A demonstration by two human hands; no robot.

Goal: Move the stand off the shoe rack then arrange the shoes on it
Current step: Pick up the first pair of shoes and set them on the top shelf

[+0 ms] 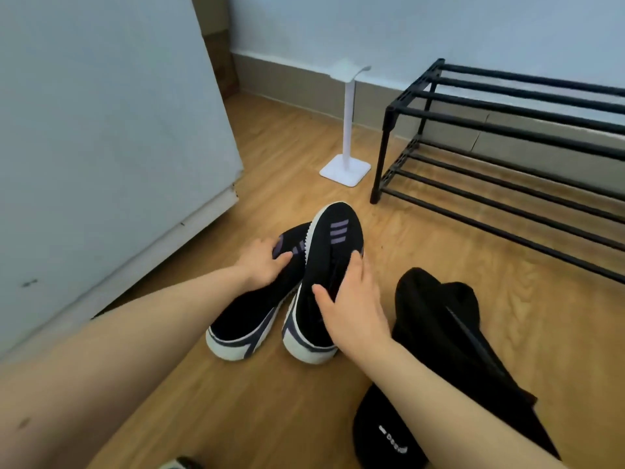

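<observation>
Two black sneakers with purple stripes and white soles lie side by side on the wooden floor. My left hand (pixel 267 262) grips the left sneaker (pixel 250 316) around its top. My right hand (pixel 351 306) wraps over the right sneaker (pixel 333 238), which overlaps the left one and points toward the wall. The white stand (pixel 346 133) is upright on the floor just left of the black shoe rack (pixel 507 157). Both rack shelves hold nothing.
A black pair of slides (pixel 443 326) lies on the floor by my right forearm, one showing a white logo (pixel 392 445). A large white cabinet (pixel 101 147) fills the left side. The wall and skirting board run behind the rack.
</observation>
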